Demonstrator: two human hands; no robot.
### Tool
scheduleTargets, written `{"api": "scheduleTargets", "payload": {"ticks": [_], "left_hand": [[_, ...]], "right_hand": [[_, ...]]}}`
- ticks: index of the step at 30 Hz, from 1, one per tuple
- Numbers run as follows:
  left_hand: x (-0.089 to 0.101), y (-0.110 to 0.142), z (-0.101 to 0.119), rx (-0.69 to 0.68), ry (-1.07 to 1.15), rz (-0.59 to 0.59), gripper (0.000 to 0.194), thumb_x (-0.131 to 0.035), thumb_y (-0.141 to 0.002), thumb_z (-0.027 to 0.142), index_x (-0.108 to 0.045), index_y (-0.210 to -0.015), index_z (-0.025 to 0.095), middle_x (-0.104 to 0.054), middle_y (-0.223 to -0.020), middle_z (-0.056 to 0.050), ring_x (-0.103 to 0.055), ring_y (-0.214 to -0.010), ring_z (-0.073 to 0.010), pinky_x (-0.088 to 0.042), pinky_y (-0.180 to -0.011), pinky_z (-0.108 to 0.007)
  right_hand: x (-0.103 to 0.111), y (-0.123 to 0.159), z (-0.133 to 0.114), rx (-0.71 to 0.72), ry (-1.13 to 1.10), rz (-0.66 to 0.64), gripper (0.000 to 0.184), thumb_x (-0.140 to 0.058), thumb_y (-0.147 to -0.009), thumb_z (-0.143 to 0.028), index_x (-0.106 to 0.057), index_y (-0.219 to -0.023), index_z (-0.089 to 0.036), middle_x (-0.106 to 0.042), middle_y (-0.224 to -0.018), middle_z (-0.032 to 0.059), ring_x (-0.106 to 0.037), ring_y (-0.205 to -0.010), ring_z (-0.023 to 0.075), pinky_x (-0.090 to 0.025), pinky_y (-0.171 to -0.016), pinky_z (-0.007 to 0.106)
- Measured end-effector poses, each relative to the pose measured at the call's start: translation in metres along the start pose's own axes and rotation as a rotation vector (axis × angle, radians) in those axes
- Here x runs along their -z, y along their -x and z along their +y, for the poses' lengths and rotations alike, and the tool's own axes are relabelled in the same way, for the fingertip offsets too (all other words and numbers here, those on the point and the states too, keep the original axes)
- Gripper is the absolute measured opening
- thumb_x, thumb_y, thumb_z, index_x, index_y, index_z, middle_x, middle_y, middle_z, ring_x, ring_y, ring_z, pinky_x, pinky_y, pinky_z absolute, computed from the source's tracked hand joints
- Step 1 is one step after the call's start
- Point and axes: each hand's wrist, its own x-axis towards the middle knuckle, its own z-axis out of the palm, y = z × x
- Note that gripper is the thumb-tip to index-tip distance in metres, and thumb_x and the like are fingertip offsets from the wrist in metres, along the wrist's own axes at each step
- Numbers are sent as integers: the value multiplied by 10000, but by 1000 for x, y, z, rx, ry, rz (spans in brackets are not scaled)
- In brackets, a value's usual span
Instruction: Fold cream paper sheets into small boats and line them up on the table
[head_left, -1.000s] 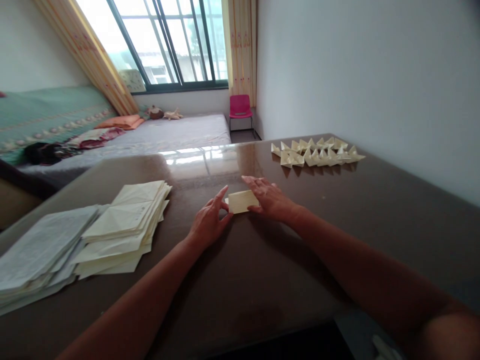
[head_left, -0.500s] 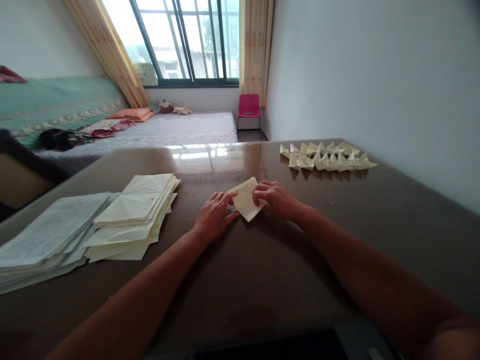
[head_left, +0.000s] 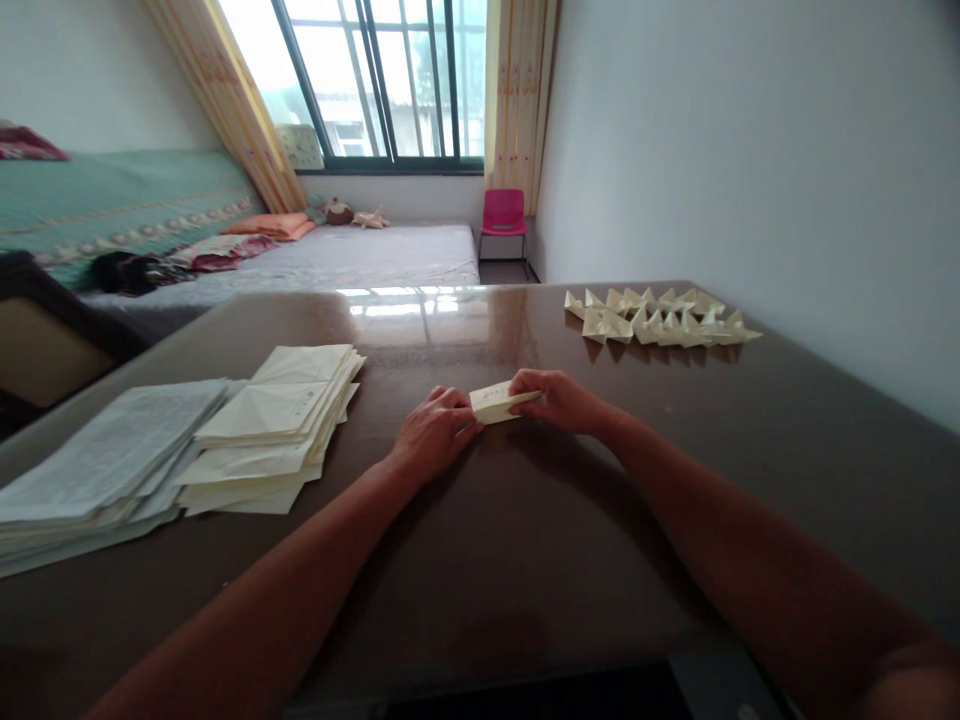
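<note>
Seen from the wearer's own head, a single camera looks forward and down over a brown tabletop, whose near edge runs along the bottom of the frame. The person's left forearm and right forearm extend from the lower corners, close to the lens, toward folded paper near mid-frame. The wide view carries past the far edge to a bed, a pink chair and a window cropped at its top, while a pale wall fills the upper right.
</note>
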Motion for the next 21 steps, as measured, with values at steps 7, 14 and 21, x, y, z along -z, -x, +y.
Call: {"api": "scheduleTargets", "payload": {"ticks": [7,14,21], "left_hand": [[4,0,8,-68,-15,-8,204,-506,-895,342,-684,-847,255,-653,-1010,-4,-530,-973,-192,-455,-834,-328],[1,-1,3,-40,-20,11,264,-593,-832,482,-672,-906,241,-670,-1012,-15,-545,-1007,-202,-456,-835,-318],[2,1,7,-129,-2,-12,211,-511,-907,384,-692,-954,286,-684,-1066,25,-546,-1031,-181,-423,-848,-306]], "right_hand": [[5,4,-27,119,546,-83,169,-572,-848,-304,-664,-955,-210,-679,-959,54,-549,-953,201,-319,-833,318],[6,2,-26,107,625,-109,123,-547,-775,-112,-624,-819,-196,-682,-877,42,-542,-910,195,-288,-764,302],[7,-1,-8,123,476,-137,239,-501,-700,-39,-631,-820,-200,-673,-873,26,-555,-884,180,-327,-772,274]]}}
